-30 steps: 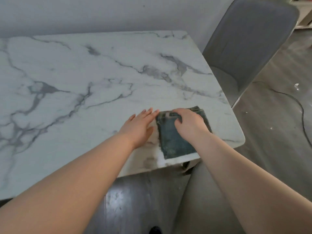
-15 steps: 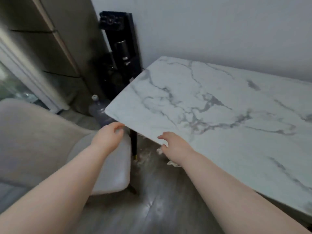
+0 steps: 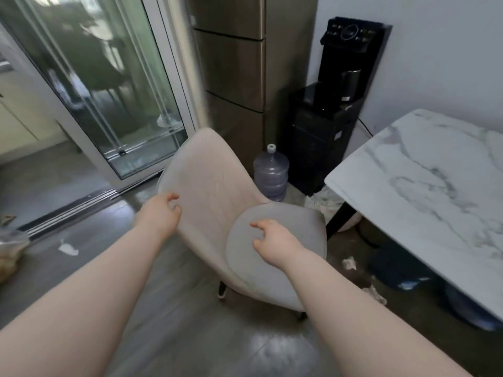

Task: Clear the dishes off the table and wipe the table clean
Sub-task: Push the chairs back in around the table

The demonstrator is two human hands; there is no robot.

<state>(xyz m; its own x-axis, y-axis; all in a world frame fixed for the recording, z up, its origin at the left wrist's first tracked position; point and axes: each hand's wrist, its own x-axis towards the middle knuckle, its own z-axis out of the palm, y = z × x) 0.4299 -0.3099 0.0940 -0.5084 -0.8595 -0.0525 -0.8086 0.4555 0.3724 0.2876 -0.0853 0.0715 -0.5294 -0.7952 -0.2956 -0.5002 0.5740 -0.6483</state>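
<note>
White marble-patterned table [image 3: 435,191] showed no dishes. Both the left hand [image 3: 159,213] and right hand [image 3: 275,240] hovered spread and empty over the pale upholstered chair [image 3: 215,186]. Gripping its backrest firmly on both sides probably suited tucking it in.

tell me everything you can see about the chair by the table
The chair is a pale, beige-grey upholstered shell with a curved back and a round padded seat, on thin dark legs. It stands upright on the grey floor, left of the marble table and apart from it. The left hand is at the backrest edge; the right hand hovers over the seat, fingers spread.
</note>
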